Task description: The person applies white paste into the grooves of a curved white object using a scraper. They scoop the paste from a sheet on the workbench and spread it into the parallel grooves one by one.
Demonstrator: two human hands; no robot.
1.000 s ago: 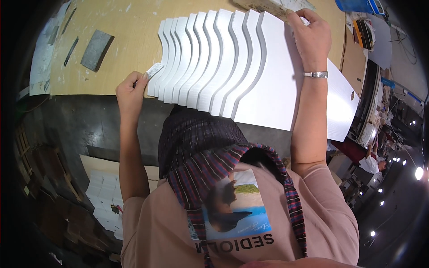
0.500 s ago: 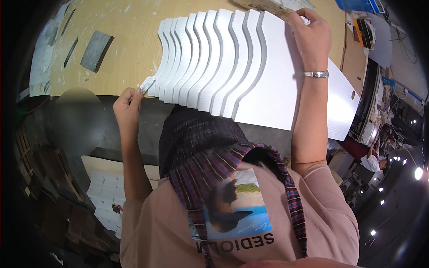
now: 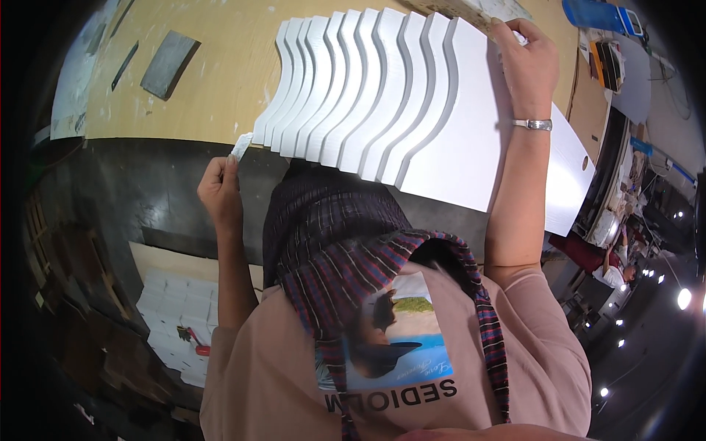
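Several white boards (image 3: 471, 125) with wavy edges lie overlapped like a fan on the table, their stepped curved edges toward the left. My left hand (image 3: 220, 192) is closed, pinching a small folded white strip (image 3: 241, 147) just off the table's near edge, by the lower left corner of the stack. Over the far right part of the boards, my right hand (image 3: 528, 62) is closed with its fingers curled. A bit of something white (image 3: 520, 38) shows between its thumb and fingers; its kind I cannot make out.
On the wooden table (image 3: 220, 88) to the left lie a grey block (image 3: 170, 65) and a thin dark strip (image 3: 125, 66). A blue container (image 3: 599, 16) stands at the far right. Below left, a red-handled tool (image 3: 195, 339) rests on white sheets. Another person (image 3: 614, 272) is off to the right.
My left hand has drawn the white strip away from the corner of the boards, back toward me past the table edge. My right hand stays by the far right of the boards. The view has shifted slightly.
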